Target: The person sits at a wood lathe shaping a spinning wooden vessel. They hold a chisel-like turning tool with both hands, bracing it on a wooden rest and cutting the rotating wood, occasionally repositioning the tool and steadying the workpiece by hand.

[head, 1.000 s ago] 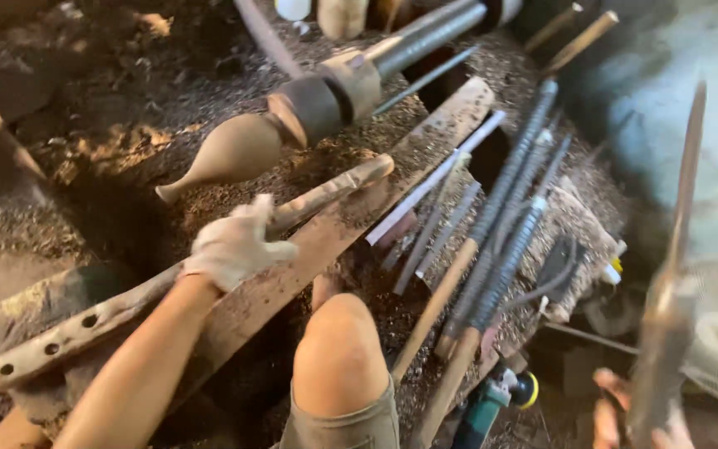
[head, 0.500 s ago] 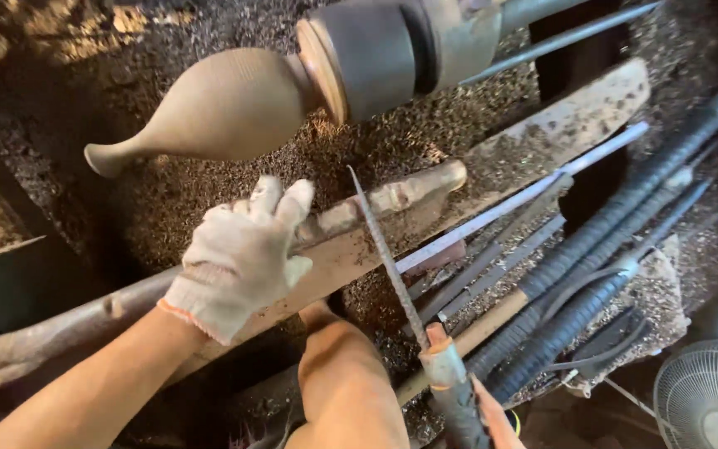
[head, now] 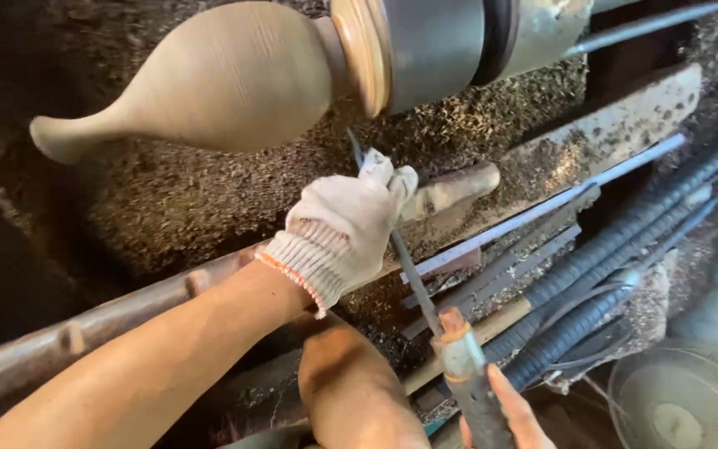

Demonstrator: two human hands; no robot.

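Left hand (head: 349, 229): gloved in white knit, laid over the wooden rest bar (head: 209, 278), fingers curled together and pinching the blade of the turning chisel (head: 405, 258) against the bar.
Right hand (head: 508, 416): bare, at the near edge, only partly in view; fingers wrapped around the chisel handle (head: 467, 374).
Turning chisel: thin dark steel blade running from the near handle up and to the left, tip just below the wide end of the workpiece; contact with the wood not clear.
Workpiece (head: 218, 79): pale wooden vase shape, lying sideways, far left of centre, narrow neck pointing left, wide end fixed to the lathe chuck (head: 425, 50).
Lathe chuck: grey metal cylinder with a wooden faceplate, far centre.
Wood shavings (head: 193, 191): thick brown layer beneath the workpiece and around the bar.
Spare tools (head: 592, 266): long handled, some wrapped in dark ribbed grip, lying side by side to the right.
Fan (head: 691, 399): round wire guard, near right corner.
Knee (head: 351, 391): bare, near centre, below the left hand.
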